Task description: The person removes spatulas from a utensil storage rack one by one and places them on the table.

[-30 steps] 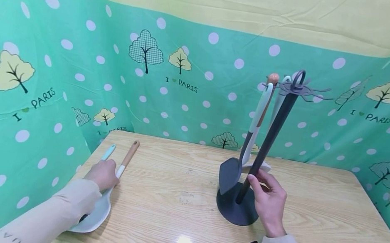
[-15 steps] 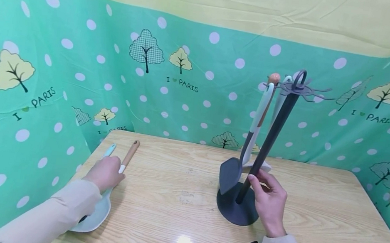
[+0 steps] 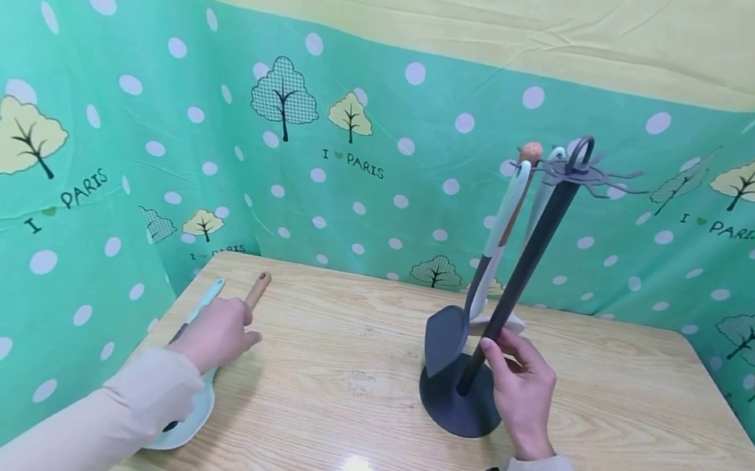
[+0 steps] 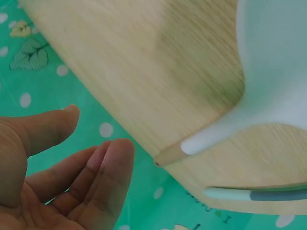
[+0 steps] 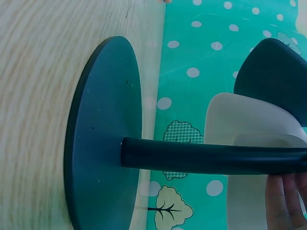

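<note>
From the head, the right hand (image 3: 524, 381) pinches the black utensil stand (image 3: 527, 266). The left hand (image 3: 216, 332) hangs above the pale wooden-handled kitchen tool (image 3: 197, 414) on the table (image 3: 337, 360). It seems to be reaching; a pinch on the handle looks needed.

From the left wrist, thumb and fingers curve apart, holding nothing.

From the right wrist, fingers (image 5: 277, 199) touch the pole.

My right hand (image 3: 523, 387) grips the black stand (image 3: 453, 414) by its pole (image 3: 526, 266), a dark spatula (image 3: 444, 339) hanging there; across the table (image 3: 339, 393), my left hand (image 3: 220, 332) hovers over the wooden-handled utensil (image 3: 257, 291), light-blue handle (image 3: 211, 292) alongside.
</note>
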